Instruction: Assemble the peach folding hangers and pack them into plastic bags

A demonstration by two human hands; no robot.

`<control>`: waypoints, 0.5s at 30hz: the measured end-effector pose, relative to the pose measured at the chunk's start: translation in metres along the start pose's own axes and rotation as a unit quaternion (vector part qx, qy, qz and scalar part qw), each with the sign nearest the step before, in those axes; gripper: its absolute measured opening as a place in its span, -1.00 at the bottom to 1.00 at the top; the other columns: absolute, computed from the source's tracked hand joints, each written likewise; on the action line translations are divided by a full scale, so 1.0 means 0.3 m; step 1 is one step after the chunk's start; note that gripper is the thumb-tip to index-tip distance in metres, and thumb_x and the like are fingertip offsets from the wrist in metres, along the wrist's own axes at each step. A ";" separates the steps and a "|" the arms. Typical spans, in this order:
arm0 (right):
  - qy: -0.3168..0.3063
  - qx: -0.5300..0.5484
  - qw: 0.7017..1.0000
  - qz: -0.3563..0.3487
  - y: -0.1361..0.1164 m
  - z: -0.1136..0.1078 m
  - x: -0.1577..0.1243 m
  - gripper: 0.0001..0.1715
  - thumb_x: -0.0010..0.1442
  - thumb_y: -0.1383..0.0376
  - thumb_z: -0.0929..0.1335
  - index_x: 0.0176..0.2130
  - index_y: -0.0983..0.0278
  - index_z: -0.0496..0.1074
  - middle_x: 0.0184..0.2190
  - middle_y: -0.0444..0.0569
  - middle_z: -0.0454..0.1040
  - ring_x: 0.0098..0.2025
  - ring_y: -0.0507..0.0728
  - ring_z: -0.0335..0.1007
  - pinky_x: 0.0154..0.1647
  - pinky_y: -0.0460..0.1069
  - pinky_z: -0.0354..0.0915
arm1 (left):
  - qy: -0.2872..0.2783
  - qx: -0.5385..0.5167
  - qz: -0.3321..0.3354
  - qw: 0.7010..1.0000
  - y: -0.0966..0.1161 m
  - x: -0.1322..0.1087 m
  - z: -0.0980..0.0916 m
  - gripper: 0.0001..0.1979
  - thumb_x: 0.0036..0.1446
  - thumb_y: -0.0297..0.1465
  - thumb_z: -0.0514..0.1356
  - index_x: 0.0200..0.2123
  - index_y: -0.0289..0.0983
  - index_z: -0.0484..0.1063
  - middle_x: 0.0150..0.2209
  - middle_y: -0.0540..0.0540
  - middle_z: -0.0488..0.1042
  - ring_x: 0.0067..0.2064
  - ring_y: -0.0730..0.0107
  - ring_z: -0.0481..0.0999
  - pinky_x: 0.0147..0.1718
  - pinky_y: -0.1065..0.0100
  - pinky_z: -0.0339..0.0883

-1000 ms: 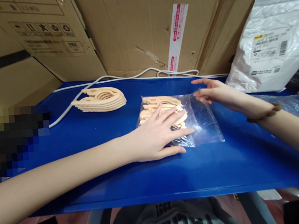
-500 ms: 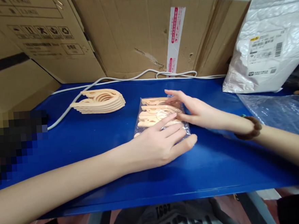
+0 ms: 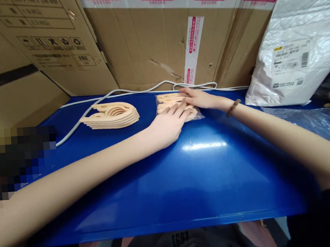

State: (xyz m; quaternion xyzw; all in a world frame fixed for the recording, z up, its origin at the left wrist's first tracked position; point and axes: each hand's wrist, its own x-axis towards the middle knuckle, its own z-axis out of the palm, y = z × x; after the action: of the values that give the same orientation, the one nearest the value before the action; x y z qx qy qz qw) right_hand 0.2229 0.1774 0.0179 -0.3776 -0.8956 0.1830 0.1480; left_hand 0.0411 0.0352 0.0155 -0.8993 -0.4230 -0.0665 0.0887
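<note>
A clear plastic bag of beige folded hangers (image 3: 170,98) lies on the blue table towards the back. My left hand (image 3: 169,126) lies over its front, palm down with fingers stretched out on the plastic. At the bag's right end is my right hand (image 3: 199,98), its fingers extended across the top. Both hands cover part of the bag, and neither is closed round it. To the left rests a stack of loose beige folding hangers (image 3: 110,118), untouched.
Cardboard boxes (image 3: 142,42) wall off the back and left. A white cable (image 3: 113,92) runs along the table's rear and bends round the stack. On the right are a white mailing bag (image 3: 280,74) and clear plastic film (image 3: 303,121). The table's front edge (image 3: 172,230) is near me.
The bag of hangers has moved back across the table, away from me, with both hands on it. My arms reach farther forward. The loose stack stays in place.
</note>
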 end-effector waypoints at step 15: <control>0.041 -0.187 0.981 0.042 0.080 -0.312 -0.365 -0.41 0.28 -0.02 0.28 0.13 0.27 0.44 0.09 0.27 0.46 0.13 0.37 0.40 0.20 0.28 0.25 | -0.052 -0.107 -0.042 0.992 -0.108 0.111 0.015 -0.37 0.23 -0.54 -0.06 0.38 -0.44 0.04 0.41 -0.36 0.09 0.45 -0.01 0.01 0.39 -0.05 -0.05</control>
State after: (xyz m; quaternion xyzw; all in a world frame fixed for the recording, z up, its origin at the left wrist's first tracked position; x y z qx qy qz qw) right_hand 0.3490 0.1333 0.0767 -0.4432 -0.8904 0.0028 0.1035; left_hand 0.0373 0.0815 0.0209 -0.8873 -0.4550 -0.0684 -0.0324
